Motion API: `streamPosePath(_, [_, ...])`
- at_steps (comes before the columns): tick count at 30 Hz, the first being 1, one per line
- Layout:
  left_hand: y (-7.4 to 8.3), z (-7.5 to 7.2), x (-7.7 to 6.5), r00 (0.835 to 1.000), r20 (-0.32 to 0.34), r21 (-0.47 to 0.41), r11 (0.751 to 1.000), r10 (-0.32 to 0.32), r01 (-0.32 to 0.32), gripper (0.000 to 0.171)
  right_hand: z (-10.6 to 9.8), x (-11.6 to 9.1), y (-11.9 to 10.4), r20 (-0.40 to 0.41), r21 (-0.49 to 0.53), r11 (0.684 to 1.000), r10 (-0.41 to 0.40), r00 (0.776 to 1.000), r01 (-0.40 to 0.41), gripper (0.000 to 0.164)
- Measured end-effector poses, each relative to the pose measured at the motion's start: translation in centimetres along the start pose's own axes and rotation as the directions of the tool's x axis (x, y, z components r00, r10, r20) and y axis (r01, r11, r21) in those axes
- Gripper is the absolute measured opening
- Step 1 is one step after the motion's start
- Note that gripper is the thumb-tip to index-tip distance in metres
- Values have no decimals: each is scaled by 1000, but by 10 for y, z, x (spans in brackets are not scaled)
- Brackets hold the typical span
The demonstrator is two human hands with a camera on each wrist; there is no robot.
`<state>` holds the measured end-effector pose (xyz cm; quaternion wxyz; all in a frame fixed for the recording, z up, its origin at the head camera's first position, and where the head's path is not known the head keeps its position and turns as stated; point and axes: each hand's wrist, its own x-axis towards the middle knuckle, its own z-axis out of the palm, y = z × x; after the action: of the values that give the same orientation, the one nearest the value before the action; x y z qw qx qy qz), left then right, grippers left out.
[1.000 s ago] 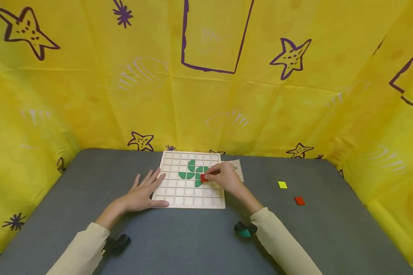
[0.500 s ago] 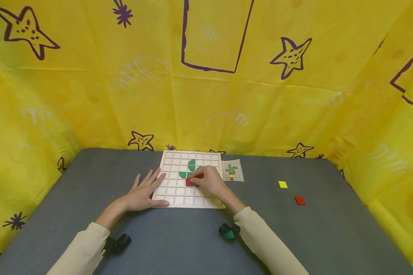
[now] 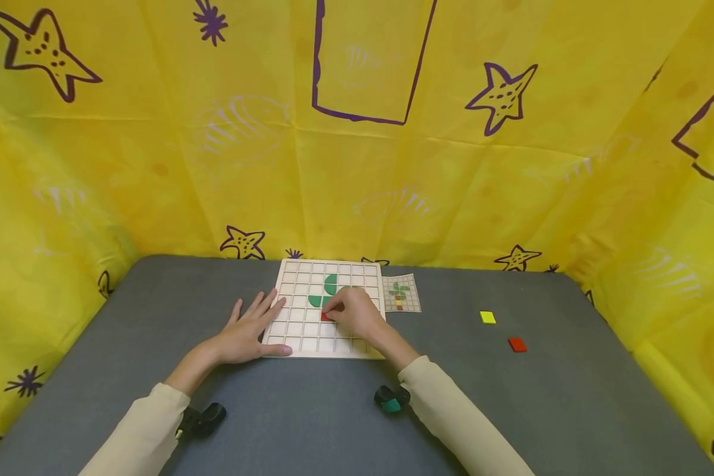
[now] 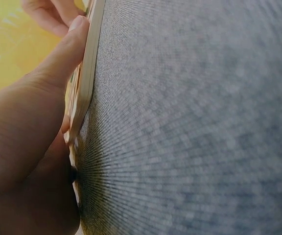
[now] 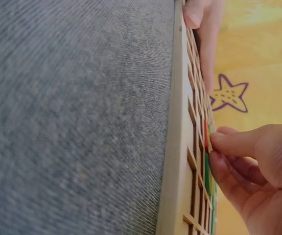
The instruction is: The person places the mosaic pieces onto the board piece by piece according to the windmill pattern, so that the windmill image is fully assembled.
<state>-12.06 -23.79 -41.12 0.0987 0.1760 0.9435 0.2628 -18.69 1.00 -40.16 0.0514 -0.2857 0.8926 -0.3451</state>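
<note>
A light wooden grid board [image 3: 300, 330] lies on the dark grey table. My left hand [image 3: 242, 336] rests on its left edge with fingers spread and the thumb on the near left corner. Over the middle of the board, my right hand [image 3: 357, 313] pinches a red square tile [image 3: 324, 317] between thumb and fingertips. The tile is down at a cell just below the green rounded pieces [image 3: 330, 284], some of which the hand covers. In the right wrist view the thumb and fingertips meet at the red tile [image 5: 205, 136], close against the grid.
Right of the board lies a small pattern card [image 3: 401, 294] showing green, yellow and red cells. Farther right on the table are a yellow square tile [image 3: 488, 317] and another red square tile [image 3: 517, 344]. A yellow patterned cloth [image 3: 357, 178] hangs behind and beside the table.
My right hand has moved left across the board with the red tile and lowered it into the grid below the green pieces, uncovering the pattern card. My left hand has stayed put.
</note>
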Motion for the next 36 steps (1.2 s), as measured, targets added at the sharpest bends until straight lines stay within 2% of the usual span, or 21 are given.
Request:
streamPosePath(5, [-1, 1, 0, 1000, 4, -9, 1000, -5, 5, 103, -4, -2, -1, 11, 4, 1000, -7, 1000, 7, 9])
streamPosePath(13, [-4, 3, 0, 1000, 14, -1, 1000, -16, 16, 104, -21, -11, 8, 5, 18, 998, -68, 998, 68, 9])
streamPosePath(17, [-3, 3, 1, 1000, 9, -2, 1000, -11, 11, 105, -32, -20, 22, -29, 25, 998, -50, 998, 50, 9])
streamPosePath(24, [-2, 3, 1, 1000, 6, 6, 1000, -12, 12, 105, -55, -36, 51, -103, -26, 1000, -18, 995, 16, 9])
streamPosePath(30, [-3, 2, 0, 1000, 6, 6, 1000, -12, 12, 104, -76, -50, 70, -132, -77, 997, -32, 991, 22, 9])
streamPosePath(36, [-4, 3, 1, 1000, 1, 11, 1000, -7, 7, 104, -100, -65, 88, -131, -108, 993, 30, 991, -44, 11])
